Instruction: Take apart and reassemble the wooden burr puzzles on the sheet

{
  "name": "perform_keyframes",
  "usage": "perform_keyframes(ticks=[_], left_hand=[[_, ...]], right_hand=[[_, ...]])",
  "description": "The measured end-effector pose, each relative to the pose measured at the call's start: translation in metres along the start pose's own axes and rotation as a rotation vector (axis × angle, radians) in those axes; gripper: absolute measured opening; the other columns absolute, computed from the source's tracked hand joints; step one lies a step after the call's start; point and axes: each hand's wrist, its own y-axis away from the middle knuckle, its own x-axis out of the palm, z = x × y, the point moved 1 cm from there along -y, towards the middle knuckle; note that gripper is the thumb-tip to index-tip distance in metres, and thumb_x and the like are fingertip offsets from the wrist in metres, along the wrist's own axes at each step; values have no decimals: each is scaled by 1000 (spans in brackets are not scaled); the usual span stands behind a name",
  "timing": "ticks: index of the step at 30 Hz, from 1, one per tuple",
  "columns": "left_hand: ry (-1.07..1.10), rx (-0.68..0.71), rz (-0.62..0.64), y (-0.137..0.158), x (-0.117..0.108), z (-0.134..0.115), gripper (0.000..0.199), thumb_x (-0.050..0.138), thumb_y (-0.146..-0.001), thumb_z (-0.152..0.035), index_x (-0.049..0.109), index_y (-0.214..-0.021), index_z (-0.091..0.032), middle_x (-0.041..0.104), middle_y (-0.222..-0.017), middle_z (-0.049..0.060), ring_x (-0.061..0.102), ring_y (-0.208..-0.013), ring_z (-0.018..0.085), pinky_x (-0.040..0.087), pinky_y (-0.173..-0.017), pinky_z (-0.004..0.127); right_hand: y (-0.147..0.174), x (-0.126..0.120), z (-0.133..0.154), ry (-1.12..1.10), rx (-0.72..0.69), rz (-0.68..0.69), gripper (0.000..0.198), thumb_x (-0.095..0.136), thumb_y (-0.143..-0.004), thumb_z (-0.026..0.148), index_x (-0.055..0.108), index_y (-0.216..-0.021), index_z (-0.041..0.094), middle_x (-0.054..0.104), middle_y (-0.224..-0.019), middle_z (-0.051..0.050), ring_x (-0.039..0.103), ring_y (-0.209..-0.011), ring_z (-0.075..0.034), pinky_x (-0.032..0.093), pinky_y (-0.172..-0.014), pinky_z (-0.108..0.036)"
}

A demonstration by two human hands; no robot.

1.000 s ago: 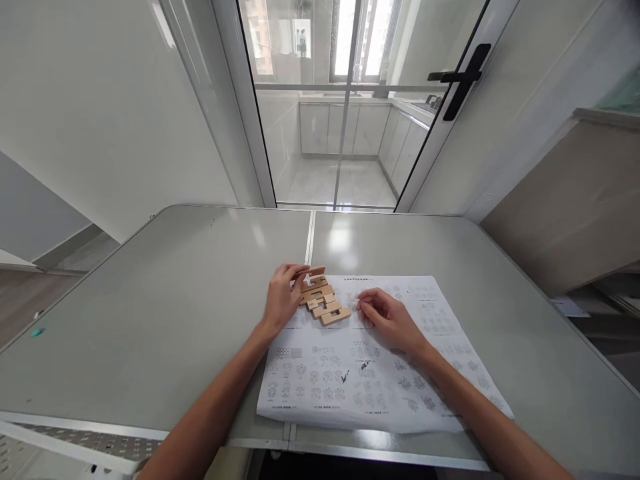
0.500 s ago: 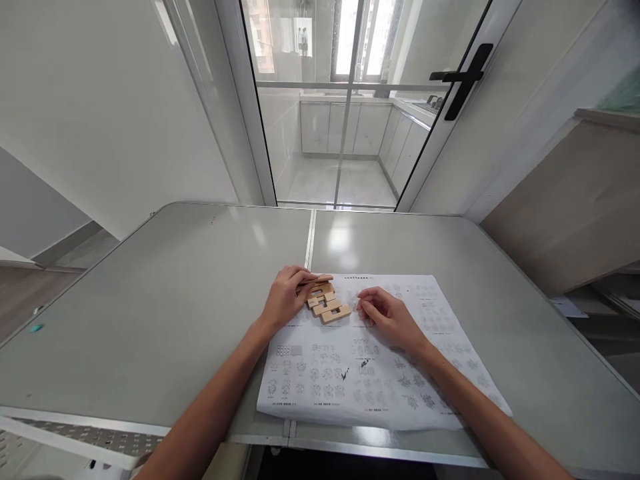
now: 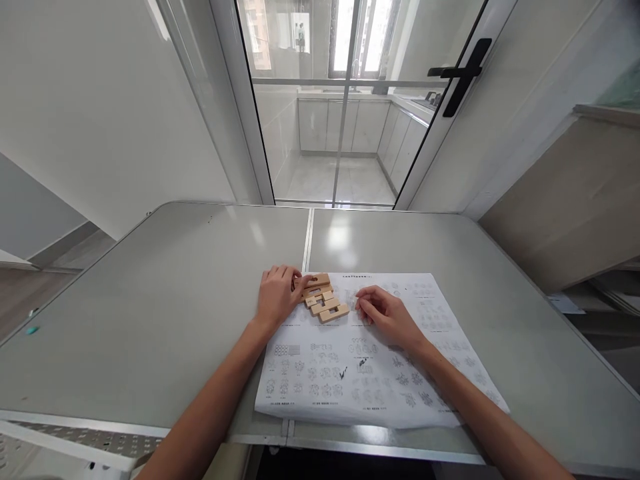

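Several notched wooden puzzle pieces (image 3: 327,304) lie in a stepped row on a printed paper sheet (image 3: 345,400). The rearmost wooden puzzle piece (image 3: 319,279) is darker and has a cut-out. My left hand (image 3: 280,291) grips the left end of that rear piece, thumb on the near side and fingers curled behind; the fingertips are partly hidden. To the right of the row, my right hand (image 3: 385,312) hovers or rests over the sheet. Its fingers are curled together with the thumb against them, and nothing shows in them. It is apart from the pieces.
The grey table (image 3: 175,287) has a metal seam down its middle. Small line drawings and two dark marks cover the sheet. A small teal bit (image 3: 32,330) lies near the left table edge. Beyond the far edge stands a glass door with a black handle (image 3: 463,77).
The rear wooden piece was tilted up in my left hand and now lies flatter behind the row. My left hand has shifted slightly left. My right hand has hardly moved.
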Motion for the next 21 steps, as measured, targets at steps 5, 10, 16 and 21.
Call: perform_keyframes(ticks=[5,10,16,21], left_hand=[[-43,-7,57,0,7,4,40,54,-104,-56,64,-85,-22,72,-91,10,61,-93,30,43,-90,46],[-56,-23,85,-1,8,4,44,53,-103,-59,61,-82,-22,70,-88,10,60,-91,30,42,-90,47],[-24,23,87,-2,7,3,45,49,-105,-56,63,-78,-23,70,-88,10,60,-90,29,43,-92,48],[-30,-37,65,-3,7,3,42,46,-108,-51,62,-80,-23,69,-89,9,60,-90,29,44,-90,46]], right_hand=[[-1,0,-4,8,-8,-1,27,61,-99,49,65,-104,23,73,-86,-5,64,-69,-19,52,-63,-33],[-1,0,-5,11,-7,-3,26,61,-100,49,65,-105,24,73,-86,-4,63,-69,-18,52,-63,-33],[-2,0,-5,7,-10,2,31,61,-98,54,65,-104,24,73,-85,-4,63,-69,-19,52,-63,-34],[-2,1,-4,13,-13,0,28,61,-99,51,65,-103,24,73,-84,-4,63,-67,-19,52,-63,-34]])
